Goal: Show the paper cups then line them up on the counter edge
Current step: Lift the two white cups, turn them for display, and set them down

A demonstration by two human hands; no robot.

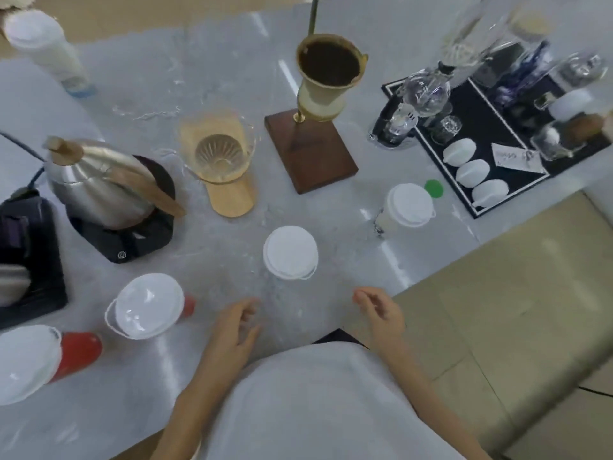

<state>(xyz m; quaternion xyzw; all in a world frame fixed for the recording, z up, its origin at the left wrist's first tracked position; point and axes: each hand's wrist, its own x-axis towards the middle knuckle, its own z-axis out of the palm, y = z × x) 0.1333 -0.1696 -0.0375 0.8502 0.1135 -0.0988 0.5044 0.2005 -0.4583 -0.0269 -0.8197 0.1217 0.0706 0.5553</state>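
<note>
Several lidded paper cups stand on the pale marble counter (212, 247). A white-lidded cup (290, 252) is straight ahead of me, another pale cup (408, 205) lies to its right. Two red cups with white lids sit on the left: one (146, 305) near my left hand, one (30, 361) at the left edge. A tall white cup (46, 44) stands at the far left corner. My left hand (234, 328) hovers over the counter with fingers loosely curled, holding nothing. My right hand (379, 310) hangs at the counter's near edge, fingers apart and empty.
A steel gooseneck kettle (99, 180) on a black base sits left. A glass dripper (220, 154) on a wooden holder and a pour-over stand (318, 94) on a wood block are behind. A black tray (491, 154) with glassware and white spoons is right, beside a green disc (434, 188).
</note>
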